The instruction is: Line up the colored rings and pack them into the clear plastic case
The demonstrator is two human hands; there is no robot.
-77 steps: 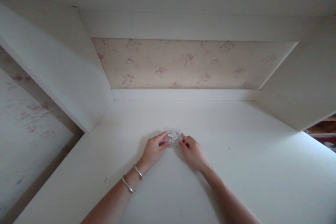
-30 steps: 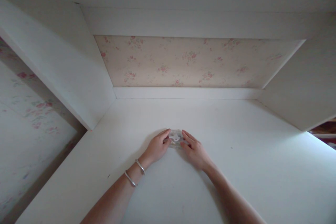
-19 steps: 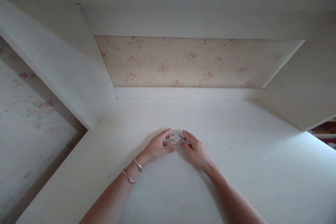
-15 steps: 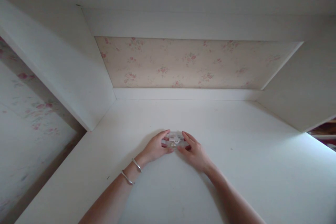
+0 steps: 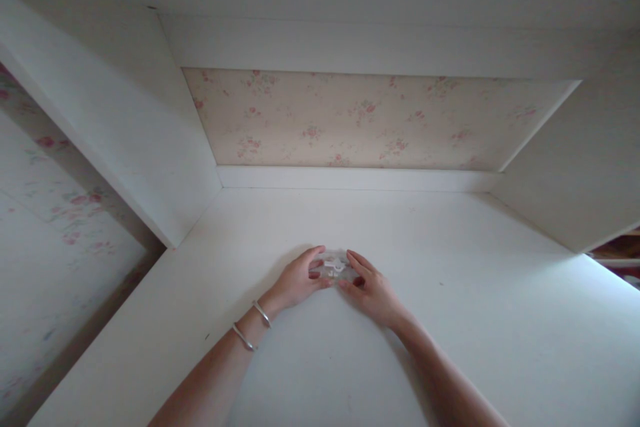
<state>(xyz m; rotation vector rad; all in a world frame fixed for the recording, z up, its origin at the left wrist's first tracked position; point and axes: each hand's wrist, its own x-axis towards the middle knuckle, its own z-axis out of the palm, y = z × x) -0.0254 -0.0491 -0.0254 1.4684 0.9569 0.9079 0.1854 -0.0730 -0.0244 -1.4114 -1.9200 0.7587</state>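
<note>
Pinching from both sides, the left hand (image 5: 299, 280) and right hand (image 5: 373, 288) meet over a small clear plastic packet (image 5: 335, 265) that lies flat on the white desk top (image 5: 450, 320), about midway across it and well short of the back wall. Something white and small shows through the plastic; too small to say what it is. Left fingers curl round the packet's left edge, thumb tucked under; right fingers lie along its right edge, thumb close by the lower corner. Both hands are closed on it, fingertips nearly touching each other.

Two silver bangles (image 5: 253, 325) sit on the left wrist. Floral wallpaper (image 5: 370, 120) backs the alcove; white side panels (image 5: 125, 127) flank it.

Risks as I judge them: the plastic looks slick and thin, so a hard tug from either hand could let it slip or tear unevenly. If it splits suddenly, the small pieces inside could scatter over the desk, and white parts on a white surface in this dim light would be hard to find. The bangles could slide down and knock the packet.
</note>
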